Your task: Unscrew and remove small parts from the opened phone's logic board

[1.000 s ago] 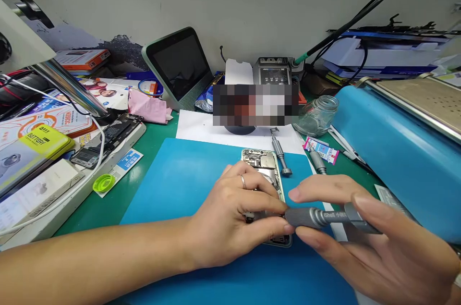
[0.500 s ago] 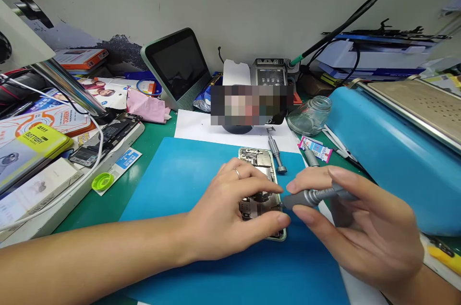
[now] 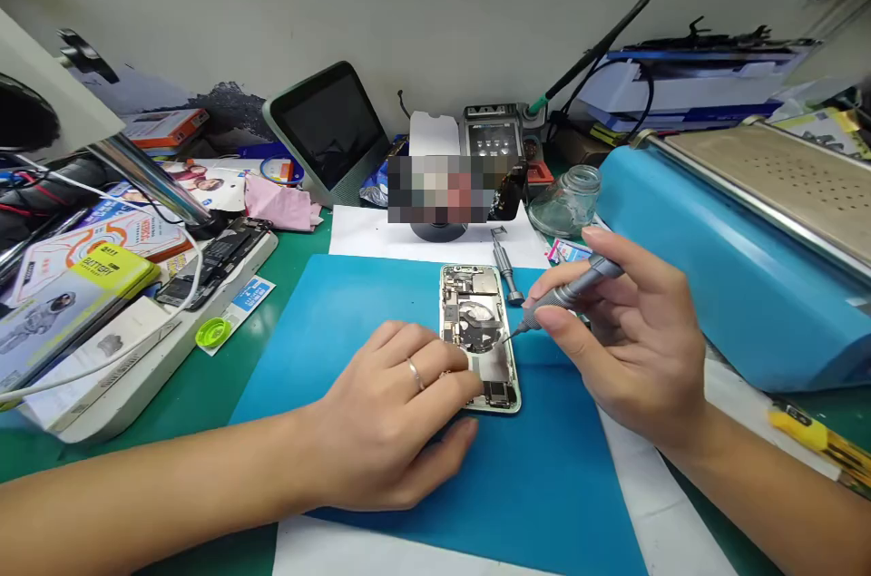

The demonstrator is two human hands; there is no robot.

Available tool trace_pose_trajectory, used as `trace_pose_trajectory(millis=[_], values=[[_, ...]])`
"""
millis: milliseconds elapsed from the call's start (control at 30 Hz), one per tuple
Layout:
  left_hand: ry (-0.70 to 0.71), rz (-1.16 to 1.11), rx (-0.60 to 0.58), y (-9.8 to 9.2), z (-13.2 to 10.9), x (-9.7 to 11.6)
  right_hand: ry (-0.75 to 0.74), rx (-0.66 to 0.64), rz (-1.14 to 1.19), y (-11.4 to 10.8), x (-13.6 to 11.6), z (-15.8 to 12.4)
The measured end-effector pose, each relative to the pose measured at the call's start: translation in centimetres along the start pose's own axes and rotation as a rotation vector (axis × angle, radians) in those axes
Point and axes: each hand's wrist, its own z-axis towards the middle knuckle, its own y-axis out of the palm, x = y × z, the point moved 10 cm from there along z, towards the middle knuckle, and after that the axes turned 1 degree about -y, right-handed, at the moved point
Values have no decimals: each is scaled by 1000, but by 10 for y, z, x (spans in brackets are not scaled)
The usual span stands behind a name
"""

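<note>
An opened smartphone lies on the blue mat with its inner parts and a round coil area showing. My left hand, with a ring on one finger, rests over its lower left edge. The fingers are loosely bent, fingertips on the phone, and the thumb stands apart near the bottom corner. Between the thumb and fingers of my right hand is a grey precision screwdriver, tilted, its thin tip at the right part of the phone. Whether the tip touches is too small to tell. A second screwdriver lies beyond the phone.
A blue machine with a perforated metal top stands at the right. A glass jar and a screen device are at the back. Boxes, a battery pack and a green cap crowd the left. A yellow cutter lies at the right.
My left hand has drawn back left and down from the screwdriver tip onto the phone's lower left edge. My right hand has raised the screwdriver's handle to a steeper tilt. The view has shifted slightly.
</note>
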Motion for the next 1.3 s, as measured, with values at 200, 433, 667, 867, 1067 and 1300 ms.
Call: trace_pose_trajectory(millis=[200,433,667,867,1067,1300], values=[[62,-30,-67,10,-6,-7,83,27,-89,-4,0,-8],[133,-55,-243,25,-8,2,39,-58,-117,2,-10,-8],[172,20,-359,36,-10,5,-177,-128,-134,6,-23,-2],[143,12,-377,38,-13,2,-168,-131,-141,5,-23,-2],[129,1,-391,41,-14,0,-141,-138,-156,6,-22,-3],[135,-18,-368,39,-12,0,-127,-153,-167,8,-21,-3]])
